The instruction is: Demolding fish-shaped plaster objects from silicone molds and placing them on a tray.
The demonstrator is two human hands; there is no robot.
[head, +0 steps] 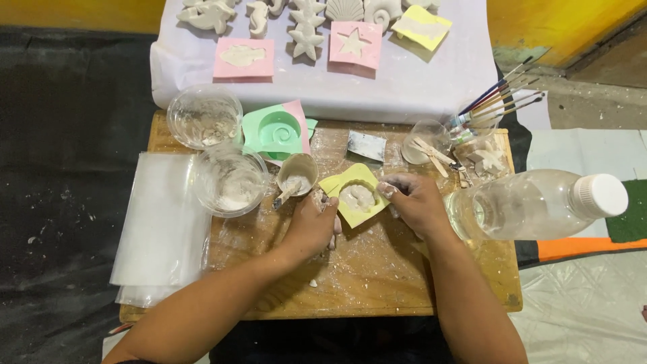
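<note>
A yellow flexible mould (355,195) filled with white plaster lies on the wooden board (364,269). My left hand (311,224) grips its left edge and my right hand (412,201) grips its right edge; both are dusted with plaster. Just left of the mould stands a small cup (297,174) of white plaster mix with a stick in it.
Two clear plastic tubs (204,116) (229,180) with plaster residue, a green spiral mould (275,131), a metal scraper (366,145), brushes (499,101) and a clear bottle (536,204) surround the board. Pink and yellow moulds and white cast shapes lie on a white sheet (404,81) behind. Plastic sheets (158,229) lie at the left.
</note>
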